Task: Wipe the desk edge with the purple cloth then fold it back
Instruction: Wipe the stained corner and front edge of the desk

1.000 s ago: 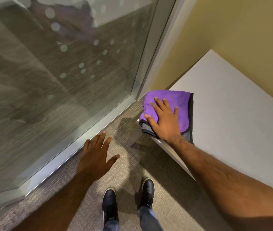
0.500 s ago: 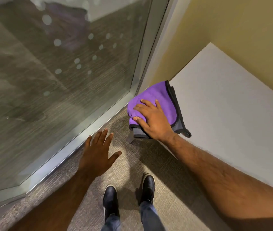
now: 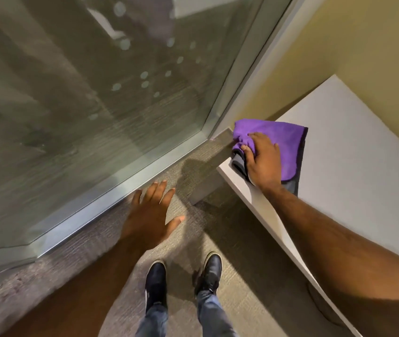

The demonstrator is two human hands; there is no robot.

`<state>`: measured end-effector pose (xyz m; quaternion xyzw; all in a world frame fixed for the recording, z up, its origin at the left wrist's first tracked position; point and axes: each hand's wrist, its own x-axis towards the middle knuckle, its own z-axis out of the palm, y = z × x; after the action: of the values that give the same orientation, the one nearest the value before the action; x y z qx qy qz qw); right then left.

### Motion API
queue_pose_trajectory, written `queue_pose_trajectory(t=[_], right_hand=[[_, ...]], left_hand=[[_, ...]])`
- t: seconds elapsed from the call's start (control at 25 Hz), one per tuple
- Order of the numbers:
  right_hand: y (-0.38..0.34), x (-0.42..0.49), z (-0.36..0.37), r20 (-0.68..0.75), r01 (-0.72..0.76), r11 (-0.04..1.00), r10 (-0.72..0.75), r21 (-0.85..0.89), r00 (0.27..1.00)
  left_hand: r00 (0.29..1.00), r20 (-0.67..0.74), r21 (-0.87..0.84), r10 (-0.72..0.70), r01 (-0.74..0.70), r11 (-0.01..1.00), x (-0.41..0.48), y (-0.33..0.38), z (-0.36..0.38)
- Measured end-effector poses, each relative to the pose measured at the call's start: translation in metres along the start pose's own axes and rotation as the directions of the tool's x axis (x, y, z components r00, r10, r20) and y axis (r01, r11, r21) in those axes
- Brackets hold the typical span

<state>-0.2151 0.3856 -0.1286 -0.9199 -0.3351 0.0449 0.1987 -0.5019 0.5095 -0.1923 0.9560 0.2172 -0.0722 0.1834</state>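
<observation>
The purple cloth (image 3: 281, 139), grey on its underside, lies bunched over the left end of the white desk (image 3: 354, 171), hanging slightly past the end edge. My right hand (image 3: 263, 161) presses down on the cloth near the desk's front corner, fingers curled into the fabric. My left hand (image 3: 151, 217) hovers over the carpet in front of me, palm down, fingers spread, holding nothing.
A glass wall (image 3: 84, 105) with a metal floor rail (image 3: 110, 198) runs along the left. A yellow wall (image 3: 368, 49) backs the desk. My two dark shoes (image 3: 183, 278) stand on grey carpet (image 3: 254, 276) beside the desk's front edge (image 3: 273, 222).
My right hand has slid the cloth along the desk's left end, first out toward the corner and then back onto the top. The left hand has stayed hovering.
</observation>
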Motion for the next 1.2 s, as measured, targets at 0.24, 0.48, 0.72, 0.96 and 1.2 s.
queue_pose_trajectory(t=[0.24,0.48,0.72,0.96,1.2], right_hand=[[-0.033,0.042,-0.011,0.280,0.085,0.953,0.000,-0.292,0.960],[-0.096,0.044,-0.010,0.673,0.382,0.794,0.046,-0.473,0.738],[-0.081,0.004,-0.002,0.630,0.560,0.767,-0.272,-0.314,0.727],[-0.035,-0.022,-0.003,0.465,0.627,0.774,-0.523,-0.091,0.714],[-0.023,-0.030,0.003,0.257,0.373,0.909,-0.322,-0.184,0.911]], left_hand=[[1.000,-0.006,0.001,-0.008,0.008,1.000,-0.015,-0.013,0.002],[0.999,-0.034,0.001,-0.039,0.039,0.999,-0.009,-0.011,-0.011],[0.997,-0.035,-0.020,-0.064,0.063,0.998,-0.015,-0.021,-0.015],[0.998,-0.003,-0.010,-0.061,0.060,0.998,-0.025,-0.028,-0.008],[0.999,0.027,-0.045,-0.046,0.048,0.998,-0.017,-0.025,-0.010]])
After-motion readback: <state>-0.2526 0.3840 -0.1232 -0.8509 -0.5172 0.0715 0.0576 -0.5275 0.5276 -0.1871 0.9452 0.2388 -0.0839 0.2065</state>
